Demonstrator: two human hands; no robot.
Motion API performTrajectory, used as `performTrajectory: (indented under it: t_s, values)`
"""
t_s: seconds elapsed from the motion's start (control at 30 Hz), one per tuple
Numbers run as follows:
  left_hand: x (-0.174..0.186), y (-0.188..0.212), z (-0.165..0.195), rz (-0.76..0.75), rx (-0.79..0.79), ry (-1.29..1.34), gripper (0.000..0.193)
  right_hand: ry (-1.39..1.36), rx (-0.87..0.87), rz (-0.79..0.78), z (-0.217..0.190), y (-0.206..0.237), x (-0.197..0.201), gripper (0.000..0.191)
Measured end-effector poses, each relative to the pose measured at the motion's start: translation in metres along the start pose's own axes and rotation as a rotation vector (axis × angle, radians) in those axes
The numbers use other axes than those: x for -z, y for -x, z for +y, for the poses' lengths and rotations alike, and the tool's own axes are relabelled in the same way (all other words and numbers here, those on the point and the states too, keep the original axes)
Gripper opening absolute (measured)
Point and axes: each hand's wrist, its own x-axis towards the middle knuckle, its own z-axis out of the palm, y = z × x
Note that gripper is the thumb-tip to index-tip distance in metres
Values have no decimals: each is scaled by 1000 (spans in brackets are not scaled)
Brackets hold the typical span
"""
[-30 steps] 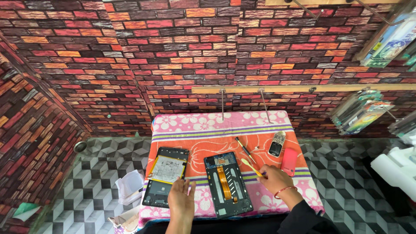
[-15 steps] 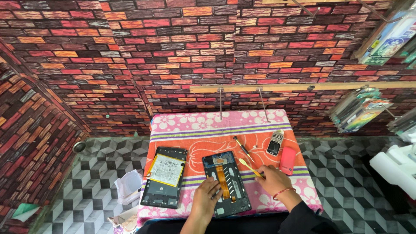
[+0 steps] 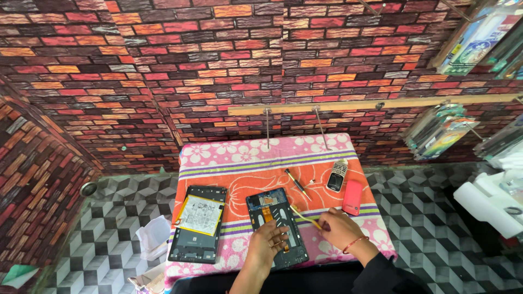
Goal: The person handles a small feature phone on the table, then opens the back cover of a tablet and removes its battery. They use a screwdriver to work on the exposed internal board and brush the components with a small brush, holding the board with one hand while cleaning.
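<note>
On the small table draped in a pink and orange flowered cloth, an opened dark tablet frame with an orange ribbon cable inside lies directly ahead of the person, its long axis running away from the body and tilted slightly leftward at the far end. The left hand rests flat on the near half of this frame, fingers spread and pressing, gripping nothing. The right hand lies just beside the frame's right edge, fingers closed around the near end of a thin yellow-handled tool, whose tip reaches inward over the frame's right margin. Both hands are thus at the work; the left covers it, the right approaches from the side.

Left of the frame, apart from it and roughly parallel, lies a second black tablet body with a pale, printed battery panel, close to the table's left edge. Beyond the frame, a dark screwdriver with a yellow band lies diagonally. To the right stand a small grey keypad phone and a pink rectangular case, both near the right edge. Bare cloth remains between the frame's far end and the table's back edge; the near edge is close under the wrists.
</note>
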Motion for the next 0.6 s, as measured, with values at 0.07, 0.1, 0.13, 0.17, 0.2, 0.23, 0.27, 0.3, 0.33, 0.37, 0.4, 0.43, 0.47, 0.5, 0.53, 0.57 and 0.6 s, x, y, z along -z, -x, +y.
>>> performTrajectory:
  t_s: [0.07,0.1,0.13,0.17,0.2,0.23,0.27,0.3,0.33,0.37,0.4,0.43,0.47,0.5,0.53,0.57,0.6]
  values:
    - [-3,0,-2,-14,-27,-77,42,-9,36,-15,0,3,3,17]
    - [-4,-1,-3,-23,-54,-127,42,-13,55,-23,0,4,5,17]
    - [-5,-2,-5,-32,-82,-176,42,-44,2,-1,-1,4,6,18]
    - [-6,-3,-9,-41,-108,-225,42,-75,-52,20,-3,3,7,20]
    - [-7,-5,-14,-55,-142,-306,40,-107,-107,42,-4,2,8,21]
    - [-8,-6,-19,-68,-176,-388,39,-151,-74,99,-7,0,8,20]
    - [-9,-6,-24,-80,-210,-471,38,-195,-42,156,-10,-3,7,19]
    - [-8,-3,-31,-114,-494,-703,29,-239,-8,214,-12,-5,7,20]
    - [-6,1,-38,-147,-783,-933,22,-188,-27,217,-15,-8,6,23]
    - [-6,4,-41,-178,-1075,-1160,19,-137,-43,220,-19,-12,4,27]
    - [-6,7,-45,-169,-998,-1335,27,-86,-59,222,-23,-16,3,32]
    - [-4,13,-51,-158,-911,-1506,36,-24,-6,261,-27,-19,1,35]
    - [-5,17,-55,-145,-814,-1673,45,37,48,298,-32,-23,-2,39]
    - [-6,19,-56,-158,-799,-1708,47,97,103,334,-37,-26,-5,44]
    - [-8,20,-57,-170,-784,-1744,50,142,83,314,-41,-28,-7,50]
    - [-10,21,-58,-183,-770,-1779,53,187,64,296,-44,-31,-9,55]
    - [-10,21,-58,-183,-787,-1804,56,233,43,280,-47,-33,-11,61]
